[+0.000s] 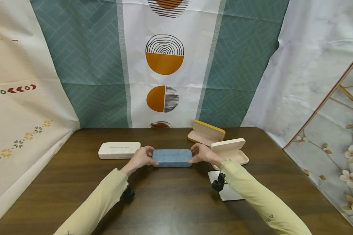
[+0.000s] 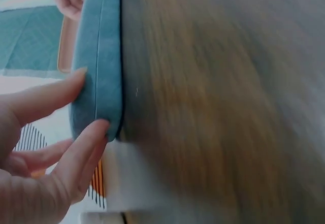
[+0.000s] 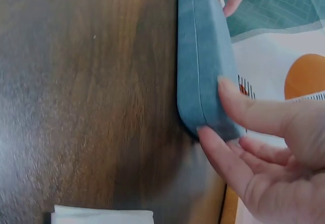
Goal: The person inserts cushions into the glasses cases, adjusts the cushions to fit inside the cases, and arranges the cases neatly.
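Observation:
A blue glasses case, its lid closed, lies lengthwise across the middle of the table. My left hand holds its left end, thumb at the front and fingers around the end. At the opposite end, my right hand grips the case the same way. In the left wrist view, the fingertips of the left hand press on the case's side and end. The right wrist view has the right hand pinching the near corner of the case, a seam running along its side.
A closed white glasses case lies left of my left hand. Behind my right hand stand an open yellow case and an open cream case. White folded cloths lie under my right forearm on the wooden table.

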Available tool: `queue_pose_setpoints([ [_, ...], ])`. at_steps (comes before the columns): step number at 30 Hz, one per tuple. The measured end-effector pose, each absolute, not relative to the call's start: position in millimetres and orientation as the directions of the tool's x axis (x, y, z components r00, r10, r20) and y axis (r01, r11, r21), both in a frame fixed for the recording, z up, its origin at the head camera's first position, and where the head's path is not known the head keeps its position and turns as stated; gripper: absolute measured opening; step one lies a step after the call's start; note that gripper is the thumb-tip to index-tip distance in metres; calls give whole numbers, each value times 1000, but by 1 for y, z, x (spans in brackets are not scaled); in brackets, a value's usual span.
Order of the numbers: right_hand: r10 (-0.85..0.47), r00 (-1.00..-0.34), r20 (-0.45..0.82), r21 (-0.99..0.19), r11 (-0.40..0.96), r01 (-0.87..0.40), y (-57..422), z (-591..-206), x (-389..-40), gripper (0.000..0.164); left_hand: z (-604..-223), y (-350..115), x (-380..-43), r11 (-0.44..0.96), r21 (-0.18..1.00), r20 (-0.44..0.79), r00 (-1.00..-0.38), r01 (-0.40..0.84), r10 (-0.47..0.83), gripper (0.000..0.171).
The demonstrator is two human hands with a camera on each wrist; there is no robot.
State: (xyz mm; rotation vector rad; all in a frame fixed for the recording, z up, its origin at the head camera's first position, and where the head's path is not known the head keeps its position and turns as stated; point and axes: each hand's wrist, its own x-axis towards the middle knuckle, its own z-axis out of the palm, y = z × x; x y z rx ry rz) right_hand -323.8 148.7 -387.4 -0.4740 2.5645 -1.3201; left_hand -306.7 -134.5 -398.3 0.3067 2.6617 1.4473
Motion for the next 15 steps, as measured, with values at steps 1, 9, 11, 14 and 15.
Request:
queue_pose_setpoints([
  [1,-404,-913,-49,-817,542,-196,149,-386,-324,55,-398,-137,-306,540,828,20,-969,154,247,60],
  [9,-580,-813,-45,-803,505,-316,136,-385,-320,54,-399,-169,-298,545,781,78,-913,306,401,61],
  [11,-606,-794,-44,-806,491,-330,131,-387,-320,53,-398,-177,-295,518,794,72,-896,318,439,60],
  [14,-637,-770,-36,-813,467,-348,122,-391,-320,51,-395,-190,-291,492,811,52,-876,317,479,58],
  [15,-644,-764,-35,-813,463,-353,118,-392,-320,50,-394,-194,-290,485,815,46,-870,317,491,57],
])
